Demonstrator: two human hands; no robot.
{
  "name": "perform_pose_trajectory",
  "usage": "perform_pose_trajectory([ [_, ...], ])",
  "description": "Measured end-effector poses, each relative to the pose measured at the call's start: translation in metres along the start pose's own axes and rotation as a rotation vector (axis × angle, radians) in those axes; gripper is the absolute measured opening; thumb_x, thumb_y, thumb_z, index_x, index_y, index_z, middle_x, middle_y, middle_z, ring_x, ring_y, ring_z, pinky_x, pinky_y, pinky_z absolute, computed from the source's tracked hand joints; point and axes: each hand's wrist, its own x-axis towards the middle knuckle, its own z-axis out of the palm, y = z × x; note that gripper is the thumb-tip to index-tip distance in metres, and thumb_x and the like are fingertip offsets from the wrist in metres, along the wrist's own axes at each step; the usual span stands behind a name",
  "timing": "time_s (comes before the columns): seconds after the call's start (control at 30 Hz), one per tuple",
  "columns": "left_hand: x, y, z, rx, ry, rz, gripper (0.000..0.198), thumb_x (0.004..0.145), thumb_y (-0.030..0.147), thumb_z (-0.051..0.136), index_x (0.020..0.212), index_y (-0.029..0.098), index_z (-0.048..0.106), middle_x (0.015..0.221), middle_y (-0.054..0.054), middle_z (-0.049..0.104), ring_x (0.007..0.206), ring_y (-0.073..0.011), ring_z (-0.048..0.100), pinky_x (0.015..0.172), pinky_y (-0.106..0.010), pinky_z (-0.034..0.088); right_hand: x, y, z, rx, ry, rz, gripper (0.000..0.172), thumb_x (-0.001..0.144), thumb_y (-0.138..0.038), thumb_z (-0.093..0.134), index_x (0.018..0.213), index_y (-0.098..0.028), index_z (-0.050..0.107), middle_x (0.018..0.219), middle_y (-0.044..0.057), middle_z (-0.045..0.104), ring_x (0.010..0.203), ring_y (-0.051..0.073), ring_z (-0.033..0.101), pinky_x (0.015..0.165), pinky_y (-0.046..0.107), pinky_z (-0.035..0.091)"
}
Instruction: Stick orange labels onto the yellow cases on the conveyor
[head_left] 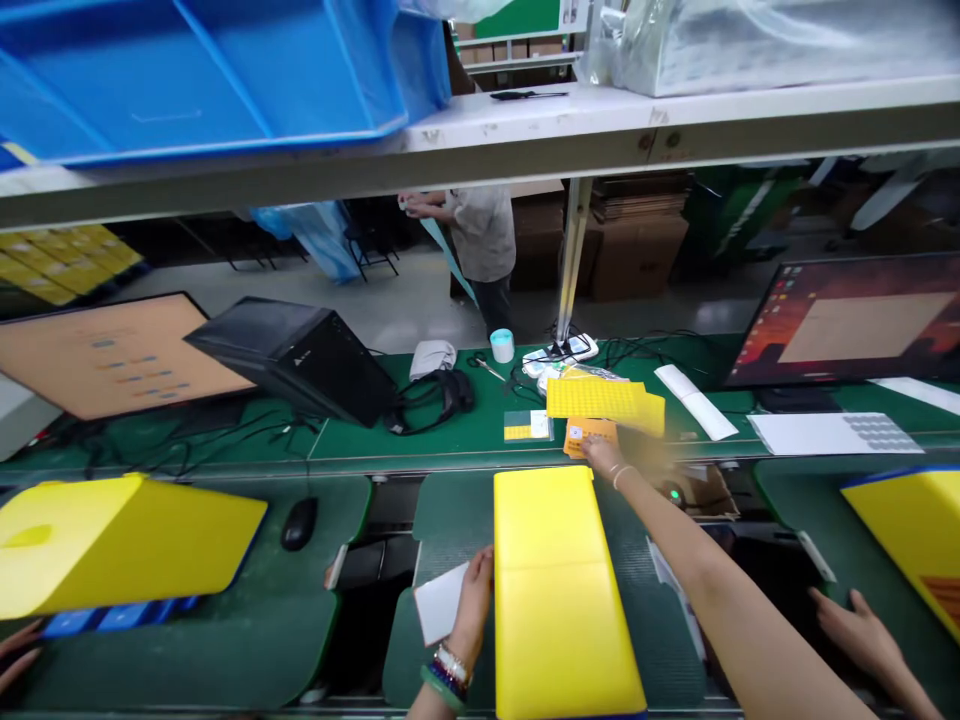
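A long yellow box-like case (559,590) stands on the green work surface in front of me. My left hand (472,598), with bracelets at its wrist, is closed beside the case's left side. A white booklet or card (440,603) juts out from this hand, its inner edge hidden by the fingers. Beyond the case's far end, my right hand (602,457) reaches out, fingers closed on an orange card (590,432) that lies with others in a small stack. Yellow label sheets (600,398) lie just behind it. A clear bag with a yellow-and-white label (528,426) is to its left.
Other yellow cases (127,540) stand left and right, with co-workers' hands (862,630) near them. Behind are a black computer (296,350), monitors (855,315), a headset-like strap (431,400), scissors (487,367) and a tape roll (502,346). A shelf (525,125) with a blue bin (225,70) crosses overhead.
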Motion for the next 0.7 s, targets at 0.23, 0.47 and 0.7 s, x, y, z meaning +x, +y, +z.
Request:
perform_pose_trajectory([
  [0.23,-0.022,0.059,0.001,0.020,0.116,0.223,0.050,0.076,0.059,0.059,0.103,0.017,0.061,0.118,-0.014,0.061,0.115,-0.0294,0.052,0.100,-0.043,0.040,-0.031,-0.031,-0.080,0.030,0.318,-0.029,0.021,0.097,-0.028,0.049,0.096,-0.012,0.063,0.095,0.008,0.066,0.088,0.017,0.063,0.080,0.033,0.052],
  [0.47,-0.081,0.147,0.044,-0.109,-0.150,0.374,0.028,0.087,0.047,0.055,0.089,0.020,0.062,0.087,-0.003,0.063,0.087,-0.0170,0.058,0.078,-0.027,0.045,-0.139,-0.117,-0.126,0.054,0.497,-0.452,0.023,0.097,-0.019,0.044,0.098,-0.021,0.066,0.102,0.009,0.070,0.104,0.021,0.061,0.089,0.034,0.049],
  [0.7,-0.104,0.134,0.049,-0.144,-0.211,0.408,0.023,0.089,0.040,0.054,0.081,0.019,0.057,0.076,-0.001,0.057,0.073,-0.0135,0.053,0.073,-0.025,0.043,-0.195,-0.157,-0.132,0.437,0.555,-0.432,0.014,0.095,-0.022,0.051,0.098,-0.022,0.065,0.093,0.007,0.071,0.089,0.019,0.066,0.078,0.033,0.054],
])
